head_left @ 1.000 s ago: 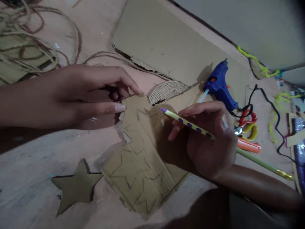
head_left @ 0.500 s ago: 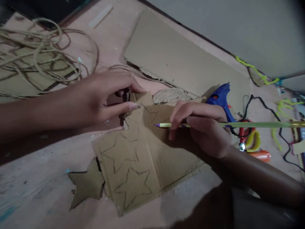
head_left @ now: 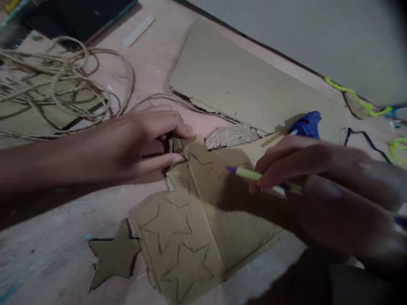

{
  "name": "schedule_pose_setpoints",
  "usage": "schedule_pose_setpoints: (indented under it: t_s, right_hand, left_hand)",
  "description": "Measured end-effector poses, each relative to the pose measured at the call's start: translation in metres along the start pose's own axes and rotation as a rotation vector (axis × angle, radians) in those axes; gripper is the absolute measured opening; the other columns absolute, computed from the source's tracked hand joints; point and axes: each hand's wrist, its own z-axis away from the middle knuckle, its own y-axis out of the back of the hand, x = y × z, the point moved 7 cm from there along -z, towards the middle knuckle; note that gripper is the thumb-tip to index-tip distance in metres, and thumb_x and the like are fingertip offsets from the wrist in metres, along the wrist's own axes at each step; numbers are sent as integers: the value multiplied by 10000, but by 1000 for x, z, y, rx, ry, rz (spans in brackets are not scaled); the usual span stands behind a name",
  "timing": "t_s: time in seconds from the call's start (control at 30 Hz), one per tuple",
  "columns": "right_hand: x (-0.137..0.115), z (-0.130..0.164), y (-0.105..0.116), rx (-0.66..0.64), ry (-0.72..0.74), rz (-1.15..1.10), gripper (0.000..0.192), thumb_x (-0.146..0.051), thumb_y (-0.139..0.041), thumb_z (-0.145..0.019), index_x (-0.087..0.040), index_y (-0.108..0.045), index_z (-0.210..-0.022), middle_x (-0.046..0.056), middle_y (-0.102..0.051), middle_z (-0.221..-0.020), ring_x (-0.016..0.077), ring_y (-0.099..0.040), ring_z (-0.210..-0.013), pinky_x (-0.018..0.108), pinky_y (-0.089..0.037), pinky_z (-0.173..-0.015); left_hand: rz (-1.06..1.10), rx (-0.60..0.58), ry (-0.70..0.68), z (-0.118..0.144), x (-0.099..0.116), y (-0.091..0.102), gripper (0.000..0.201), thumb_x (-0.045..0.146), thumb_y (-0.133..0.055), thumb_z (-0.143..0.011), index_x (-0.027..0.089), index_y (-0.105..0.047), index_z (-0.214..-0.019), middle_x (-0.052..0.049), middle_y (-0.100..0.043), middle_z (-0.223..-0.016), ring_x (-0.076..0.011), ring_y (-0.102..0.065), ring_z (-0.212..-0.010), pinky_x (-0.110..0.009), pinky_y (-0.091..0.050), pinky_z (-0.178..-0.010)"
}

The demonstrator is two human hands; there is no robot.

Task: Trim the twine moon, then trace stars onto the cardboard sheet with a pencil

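On the worktop [head_left: 47,254], the star-marked cardboard sheet [head_left: 197,228] lies in the middle, a cut-out star [head_left: 112,258] touching its left edge, the twine coil [head_left: 230,136] and large cardboard [head_left: 248,89] behind it, loose twine [head_left: 57,89] far left.

Counts: 2 hands, left [head_left: 140,140] and right [head_left: 324,186]. 1 pencil [head_left: 254,174]. 1 cut-out star [head_left: 112,257]. 3 full drawn stars on the card [head_left: 203,220], more partly hidden. 1 big cardboard sheet [head_left: 241,84]. 1 twine disc [head_left: 231,136]. 1 glue gun [head_left: 307,125]. 1 twine tangle [head_left: 57,89].
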Motion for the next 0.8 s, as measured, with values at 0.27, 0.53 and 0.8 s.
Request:
schedule_pose_setpoints:
  t_s: [0.27,0.53,0.8]
  right_hand:
    - [11,35,-42,-134,-191,-140,308,-396,-856,-1211,-334,-830,-1511,-47,-666,-763,177,-616,-552,289,-556,-504]
    - [13,35,-41,-140,243,6,618,-90,-680,-1195,-376,-841,-1719,56,-896,-1151,254,-907,-957,433,-777,-869]
    - [18,3,-10,-74,321,-140,265,-301,-806,-1194,-311,-959,-1410,57,-912,-1183,201,-800,-739,389,-701,-667]
  left_hand:
    - [30,-29,-91,0,13,-10,264,430,-649,-1304,306,-748,-1515,-70,-910,-1458,-314,-854,-1391,-513,-635,-1209]
    - [24,-10,-117,0,13,-9,263,474,-614,-1337,332,-736,-1520,-69,-907,-1470,-311,-854,-1375,-565,-620,-1342]
    - [-8,-7,-125,3,7,-13,285,470,-687,-1323,307,-756,-1546,-70,-910,-1416,-304,-843,-1372,-472,-597,-1260]
